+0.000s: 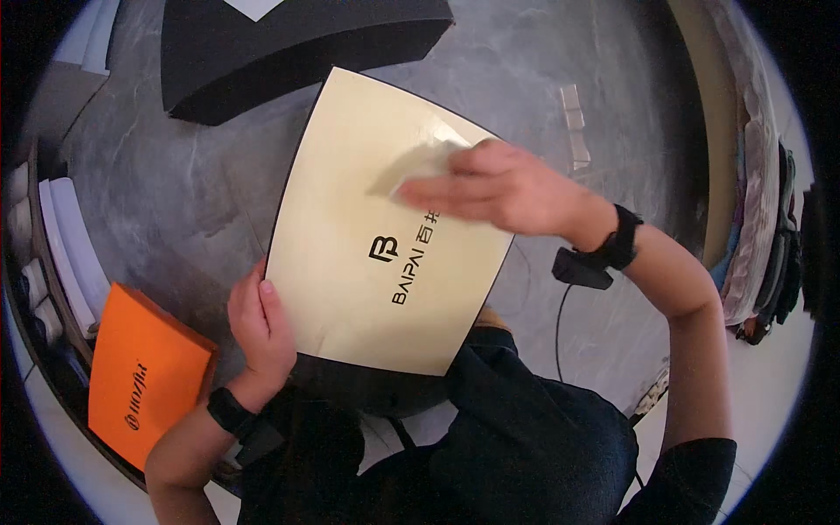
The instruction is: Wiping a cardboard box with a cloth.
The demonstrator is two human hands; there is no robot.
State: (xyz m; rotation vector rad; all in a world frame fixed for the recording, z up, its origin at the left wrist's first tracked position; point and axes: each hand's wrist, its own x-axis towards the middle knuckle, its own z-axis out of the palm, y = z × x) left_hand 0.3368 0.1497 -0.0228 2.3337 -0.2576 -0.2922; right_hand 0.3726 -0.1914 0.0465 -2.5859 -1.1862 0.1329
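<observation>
A cream-topped box [348, 164] with dark sides rests tilted over my lap, its lid printed with a black logo and lettering. My left hand [266, 321] grips its lower left edge, thumb on the top face. Across the upper right of the lid lies my right hand [489, 187], blurred, with fingers extended and pressed flat. A thin white piece [396, 191], perhaps a wipe or tissue, peeks out under its fingertips; most of it is hidden. Both wrists wear black straps with small dark modules.
An orange box [154, 374] with black lettering stands at lower left. Ahead on the grey floor [518, 72] is a large black box [302, 59]. A pale folded strip [574, 125] lies to the right. Folded textiles [755, 249] line the right side; a cable [560, 328] hangs from my right wrist.
</observation>
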